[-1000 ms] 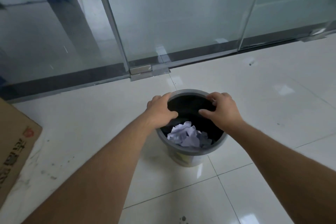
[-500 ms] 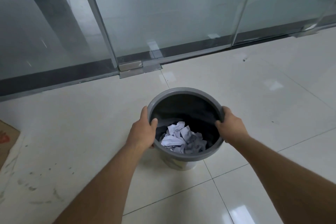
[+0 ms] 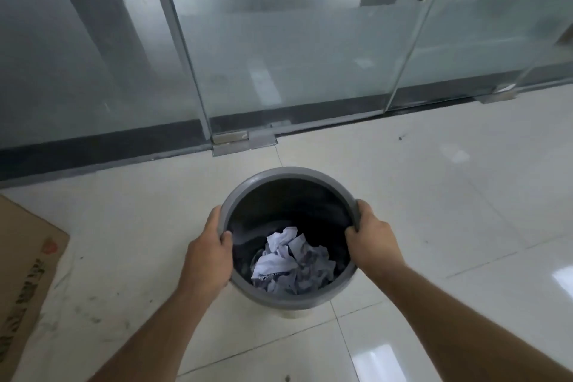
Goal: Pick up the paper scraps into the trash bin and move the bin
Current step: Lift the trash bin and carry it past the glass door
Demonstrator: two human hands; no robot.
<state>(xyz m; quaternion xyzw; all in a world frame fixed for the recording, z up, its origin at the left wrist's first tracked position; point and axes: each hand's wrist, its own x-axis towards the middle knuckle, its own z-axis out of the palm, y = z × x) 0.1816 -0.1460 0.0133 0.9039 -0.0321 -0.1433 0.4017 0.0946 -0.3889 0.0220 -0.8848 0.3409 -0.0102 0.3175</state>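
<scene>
A round grey trash bin point(image 3: 288, 173) with a dark inside sits in front of me over the white tiled floor. Crumpled white paper scraps point(image 3: 291, 260) lie at its bottom. My left hand point(image 3: 207, 254) grips the bin's left rim, thumb inside the rim. On the opposite side my right hand point(image 3: 370, 240) clasps the right rim, fingers curled over the edge. Whether the bin's base touches the floor is hidden by its own body.
A glass partition with metal frames point(image 3: 186, 49) and a dark base strip runs across the far side, with a floor hinge plate point(image 3: 245, 141) just beyond the bin. A flattened cardboard sheet point(image 3: 24, 273) lies on the floor at the left.
My hands slid from the bin's far rim to its left and right sides and now grip it. The bin appears closer and larger; the view tilted up toward the glass wall.
</scene>
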